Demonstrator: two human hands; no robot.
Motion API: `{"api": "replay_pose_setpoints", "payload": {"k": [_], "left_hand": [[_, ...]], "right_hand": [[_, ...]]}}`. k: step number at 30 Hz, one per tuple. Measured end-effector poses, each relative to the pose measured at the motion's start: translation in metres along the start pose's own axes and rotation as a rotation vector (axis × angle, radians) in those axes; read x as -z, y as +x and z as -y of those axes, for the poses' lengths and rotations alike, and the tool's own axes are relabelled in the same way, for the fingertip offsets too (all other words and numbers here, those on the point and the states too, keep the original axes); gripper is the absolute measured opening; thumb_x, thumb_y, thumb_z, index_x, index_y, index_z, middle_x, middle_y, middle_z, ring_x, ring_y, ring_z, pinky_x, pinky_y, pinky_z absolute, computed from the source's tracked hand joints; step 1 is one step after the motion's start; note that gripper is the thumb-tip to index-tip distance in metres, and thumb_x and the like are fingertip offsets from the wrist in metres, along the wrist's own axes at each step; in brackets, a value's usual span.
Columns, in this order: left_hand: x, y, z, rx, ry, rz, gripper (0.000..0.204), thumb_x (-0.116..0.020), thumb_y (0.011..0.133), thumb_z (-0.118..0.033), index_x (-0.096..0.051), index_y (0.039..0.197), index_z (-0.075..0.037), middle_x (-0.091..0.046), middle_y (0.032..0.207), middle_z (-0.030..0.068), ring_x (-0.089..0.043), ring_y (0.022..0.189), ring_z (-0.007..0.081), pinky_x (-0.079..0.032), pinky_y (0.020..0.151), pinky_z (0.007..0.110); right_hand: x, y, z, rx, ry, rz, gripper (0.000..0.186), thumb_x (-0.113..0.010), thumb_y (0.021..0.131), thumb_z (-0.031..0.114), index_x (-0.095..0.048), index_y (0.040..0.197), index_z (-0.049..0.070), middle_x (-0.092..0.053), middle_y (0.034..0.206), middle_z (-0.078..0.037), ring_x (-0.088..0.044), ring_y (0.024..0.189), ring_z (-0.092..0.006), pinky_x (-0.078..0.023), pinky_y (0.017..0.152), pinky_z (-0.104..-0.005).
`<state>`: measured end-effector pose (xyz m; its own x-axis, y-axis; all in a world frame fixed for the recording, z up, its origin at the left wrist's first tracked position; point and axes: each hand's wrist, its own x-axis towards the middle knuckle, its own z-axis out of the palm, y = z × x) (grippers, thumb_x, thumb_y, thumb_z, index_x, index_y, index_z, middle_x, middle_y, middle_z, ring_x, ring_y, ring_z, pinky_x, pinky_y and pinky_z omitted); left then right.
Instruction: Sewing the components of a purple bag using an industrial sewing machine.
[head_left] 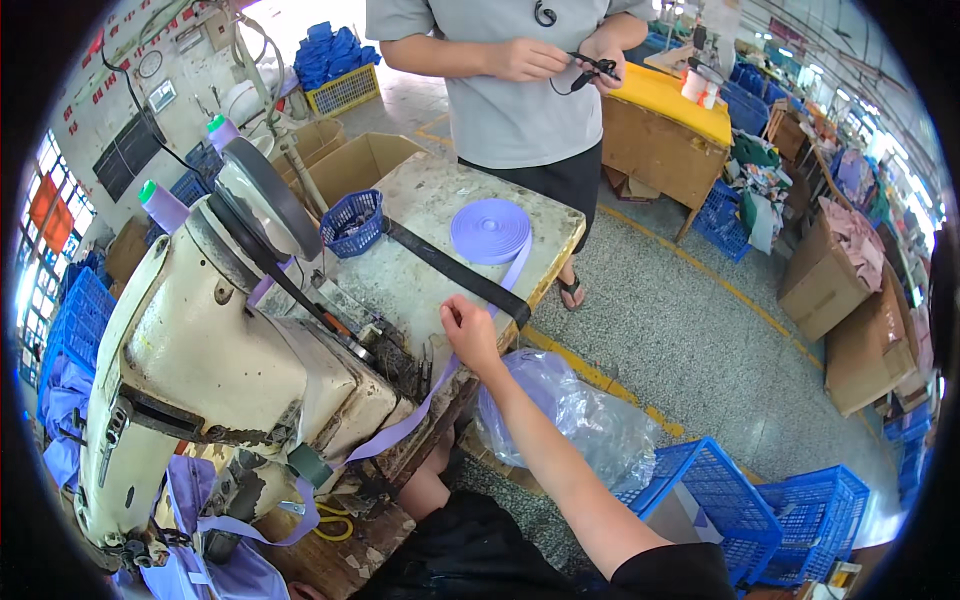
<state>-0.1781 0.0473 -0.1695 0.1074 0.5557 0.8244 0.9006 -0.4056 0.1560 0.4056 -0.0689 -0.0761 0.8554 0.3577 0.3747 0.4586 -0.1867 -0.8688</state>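
Note:
My right hand [470,332] is over the near edge of the sewing machine table [420,190], its fingers curled on a flat purple tape [400,430]. The tape runs from a coiled roll [490,230] on the table, passes at my hand, then slopes down left to a dark green piece [309,464] at the front of the cream sewing machine [230,340]. Below, it loops toward purple fabric [230,575]. A small patch of skin at the lower edge, beside the fabric, may be my left hand [304,591]; its fingers cannot be made out.
A black strap [455,270] and a blue basket of small parts [352,225] lie on the table. Yellow-handled scissors [335,522] are below the machine. A clear plastic bag [590,430] and blue crates [700,500] stand right. Opposite, a person [520,90] handles a black cord.

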Motion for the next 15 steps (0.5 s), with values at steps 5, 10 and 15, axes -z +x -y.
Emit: {"api": "replay_pose_setpoints", "payload": {"k": [5,10,15], "left_hand": [[-0.0005,-0.0009,0.0015,-0.001,0.001,-0.005,0.027,-0.059,0.09,-0.032,-0.066,0.075,-0.011,-0.056,0.054,0.0136,-0.041,0.037,0.0344,-0.033,0.038,0.043],[0.0005,-0.0028,0.0041,0.005,0.001,-0.01,0.027,-0.059,0.09,-0.032,-0.066,0.075,-0.01,-0.056,0.054,0.0136,-0.041,0.037,0.0344,-0.033,0.038,0.043],[0.0023,-0.004,0.0069,0.011,0.002,-0.021,0.027,-0.059,0.09,-0.032,-0.066,0.075,-0.01,-0.056,0.054,0.0136,-0.041,0.037,0.0344,-0.033,0.038,0.043]], "right_hand": [[-0.0003,-0.0006,0.0005,0.001,0.008,-0.008,0.013,-0.057,0.087,0.016,-0.061,0.087,0.003,-0.065,0.075,-0.013,-0.058,0.062,-0.0324,-0.046,0.06,-0.0407],[0.0009,0.0004,0.0023,-0.001,0.017,-0.002,0.013,-0.057,0.087,0.015,-0.061,0.087,0.003,-0.065,0.075,-0.013,-0.057,0.062,-0.0314,-0.046,0.06,-0.0404],[0.0014,0.0,0.0022,-0.009,0.024,0.004,0.013,-0.057,0.087,0.015,-0.061,0.087,0.003,-0.064,0.073,-0.013,-0.057,0.061,-0.0306,-0.046,0.059,-0.04]]}}
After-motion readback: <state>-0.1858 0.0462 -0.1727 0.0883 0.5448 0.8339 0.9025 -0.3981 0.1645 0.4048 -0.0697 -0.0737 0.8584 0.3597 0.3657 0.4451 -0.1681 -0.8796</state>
